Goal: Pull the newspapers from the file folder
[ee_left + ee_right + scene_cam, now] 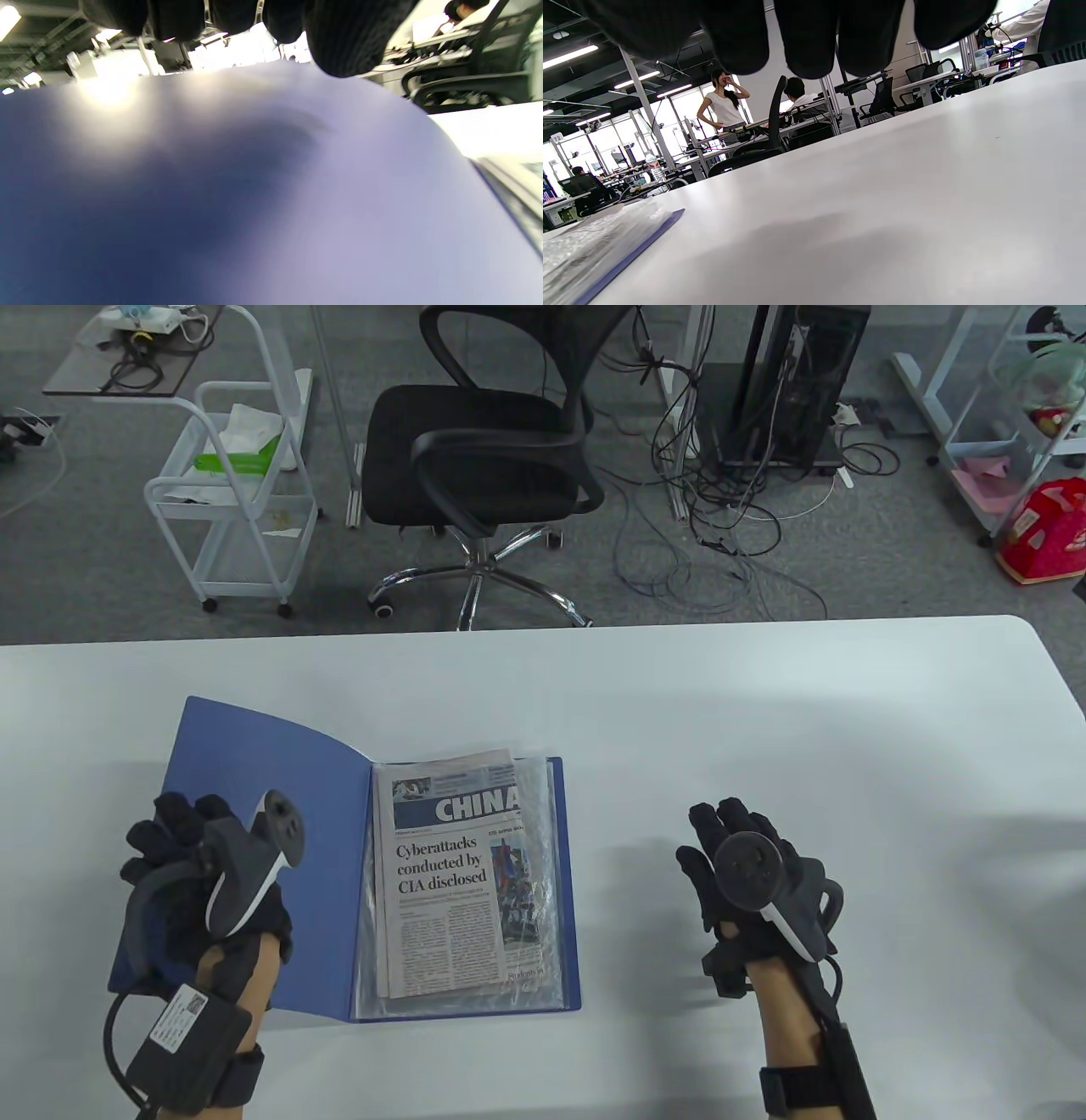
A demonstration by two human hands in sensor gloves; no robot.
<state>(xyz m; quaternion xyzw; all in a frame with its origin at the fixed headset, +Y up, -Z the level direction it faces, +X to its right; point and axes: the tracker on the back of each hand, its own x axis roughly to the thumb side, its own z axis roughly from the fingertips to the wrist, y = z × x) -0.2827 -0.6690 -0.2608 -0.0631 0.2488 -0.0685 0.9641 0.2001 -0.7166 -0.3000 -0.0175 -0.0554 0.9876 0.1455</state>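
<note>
Blue folder (271,814) lies open under my left hand (204,874); my empty, loosely open right hand (747,882) must next pinch the newspapers (450,882).

The left hand (199,874) hides part of the blue folder (280,780) cover; that cover fills the left wrist view as a blur; the newspaper's (450,874) small print is unreadable.
</note>
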